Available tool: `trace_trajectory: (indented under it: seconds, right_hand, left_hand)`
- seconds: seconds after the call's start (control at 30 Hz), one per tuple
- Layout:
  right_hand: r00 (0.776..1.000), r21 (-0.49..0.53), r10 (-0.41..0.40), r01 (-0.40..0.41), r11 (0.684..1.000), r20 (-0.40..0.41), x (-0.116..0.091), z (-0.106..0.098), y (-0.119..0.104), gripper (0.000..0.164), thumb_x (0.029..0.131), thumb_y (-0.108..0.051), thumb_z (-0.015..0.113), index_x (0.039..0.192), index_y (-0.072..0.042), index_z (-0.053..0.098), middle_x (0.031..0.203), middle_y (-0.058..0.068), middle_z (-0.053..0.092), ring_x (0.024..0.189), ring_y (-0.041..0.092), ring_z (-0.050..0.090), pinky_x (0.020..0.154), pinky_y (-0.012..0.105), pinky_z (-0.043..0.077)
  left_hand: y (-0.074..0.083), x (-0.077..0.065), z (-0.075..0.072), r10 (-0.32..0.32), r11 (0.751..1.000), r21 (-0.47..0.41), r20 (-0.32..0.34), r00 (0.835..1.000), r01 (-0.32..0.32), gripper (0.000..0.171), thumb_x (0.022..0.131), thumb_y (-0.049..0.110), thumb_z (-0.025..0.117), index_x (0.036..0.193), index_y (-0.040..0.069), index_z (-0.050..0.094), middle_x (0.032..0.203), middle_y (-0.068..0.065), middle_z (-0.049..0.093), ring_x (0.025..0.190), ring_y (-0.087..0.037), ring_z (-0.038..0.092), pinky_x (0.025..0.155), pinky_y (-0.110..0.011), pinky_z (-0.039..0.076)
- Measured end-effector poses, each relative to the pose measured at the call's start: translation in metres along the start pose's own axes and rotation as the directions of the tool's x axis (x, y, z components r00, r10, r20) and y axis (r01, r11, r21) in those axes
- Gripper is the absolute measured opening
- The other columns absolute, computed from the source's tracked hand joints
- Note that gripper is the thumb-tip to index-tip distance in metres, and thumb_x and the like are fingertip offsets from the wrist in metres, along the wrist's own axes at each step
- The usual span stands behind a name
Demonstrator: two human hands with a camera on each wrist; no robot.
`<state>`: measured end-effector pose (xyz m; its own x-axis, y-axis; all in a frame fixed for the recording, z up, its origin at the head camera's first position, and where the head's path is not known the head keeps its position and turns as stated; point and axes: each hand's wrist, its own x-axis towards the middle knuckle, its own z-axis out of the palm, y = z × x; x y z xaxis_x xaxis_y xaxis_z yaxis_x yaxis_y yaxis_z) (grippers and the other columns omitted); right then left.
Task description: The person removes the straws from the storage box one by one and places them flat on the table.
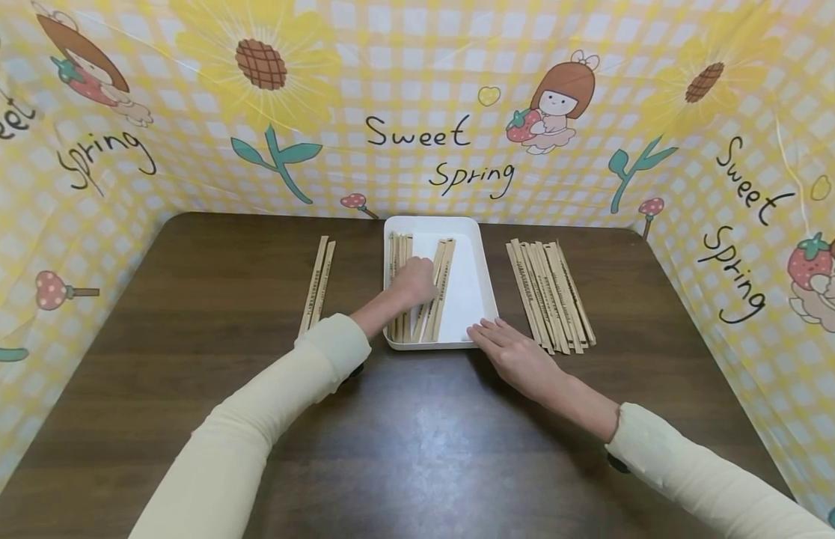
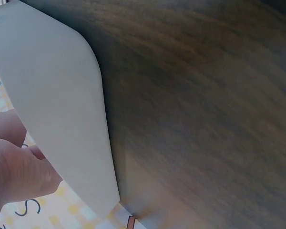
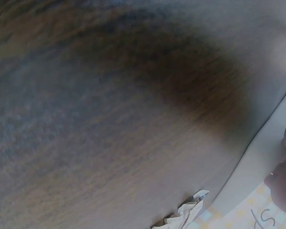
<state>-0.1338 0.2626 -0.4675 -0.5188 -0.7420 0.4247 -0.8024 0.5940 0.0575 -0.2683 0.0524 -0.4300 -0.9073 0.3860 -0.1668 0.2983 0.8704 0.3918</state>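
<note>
Tray loading, mid-step: left hand at the sticks, right hand at the corner

Left of centre in the head view, a loose pair of tan sticks [image 1: 318,288] lies on the brown table [image 1: 209,299], long axis up the frame, top ends tipped right; lower ends run behind the sleeve [image 1: 333,348].

Next, the white tray [image 1: 468,292], centre frame, long axis roughly up-down. Along its left wall, a row of sticks [image 1: 402,245], near upright in the frame, parallel to that wall. The left hand [image 1: 413,283] is over the tray, fingers bent; undersides hidden and the left wrist view mostly shows tray wall, so cannot tell if it pinches a stick. Just right of it, leaning sticks [image 1: 443,278] slant, tops to the right, bottoms toward the row.

Right hand [image 1: 521,363], lower right of the tray: fingers fairly straight, held together, touching the near right corner, gripping nothing; probably steadying.

Far right, a fanned pile of sticks [image 1: 551,296] on the table, long axis up the frame, tops tipped left, lower ends right.

Step, my read: laying sticks into the tray and lining them up. Next move likely calls for squaring the leaning ones with the row, then reaching for an outside group.
</note>
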Motion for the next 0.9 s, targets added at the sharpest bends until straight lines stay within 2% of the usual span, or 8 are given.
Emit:
trace_trajectory:
  seconds: [0.37,0.53,0.73,0.9]
  right_hand:
    - [1.0,-0.001,-0.004,0.004,1.0,0.005,-0.001,0.001,0.001,0.045,0.082,0.009,0.067,0.127,0.009,0.061,0.121,0.022,0.067,0.116,0.035,0.062,0.105,0.048,0.045]
    - [1.0,-0.008,-0.003,0.003,1.0,0.005,0.0,0.001,0.001,0.044,0.082,0.009,0.067,0.126,0.009,0.062,0.121,0.022,0.067,0.115,0.035,0.063,0.105,0.048,0.046]
    - [1.0,-0.001,-0.003,0.003,1.0,0.001,-0.001,0.001,0.0,0.046,0.081,0.01,0.068,0.126,0.01,0.062,0.12,0.023,0.067,0.114,0.036,0.063,0.104,0.048,0.046]
    - [1.0,0.004,-0.001,0.001,1.0,0.0,0.0,0.001,-0.001,0.046,0.081,0.01,0.068,0.126,0.01,0.061,0.12,0.023,0.066,0.114,0.036,0.063,0.104,0.049,0.047]
  left_hand:
    - [-0.002,0.0,-0.003,-0.028,0.999,-0.047,-0.005,1.0,0.027,0.036,0.087,0.0,0.06,0.06,0.012,0.04,0.053,0.001,0.038,0.044,-0.012,0.042,0.039,-0.022,0.033]
    - [-0.005,-0.003,-0.015,-0.02,0.997,-0.079,-0.047,0.999,0.016,0.036,0.088,0.003,0.063,0.062,0.011,0.039,0.055,0.0,0.037,0.047,-0.013,0.041,0.041,-0.023,0.033]
    - [-0.013,-0.007,-0.03,-0.058,0.99,-0.132,-0.066,0.996,0.049,0.036,0.087,0.004,0.062,0.063,0.01,0.037,0.056,0.0,0.032,0.049,-0.013,0.035,0.044,-0.024,0.03]
    - [-0.023,-0.012,-0.042,-0.071,0.992,-0.115,-0.097,0.993,0.06,0.029,0.086,0.007,0.062,0.068,0.009,0.04,0.065,-0.003,0.039,0.058,-0.018,0.041,0.049,-0.027,0.035]
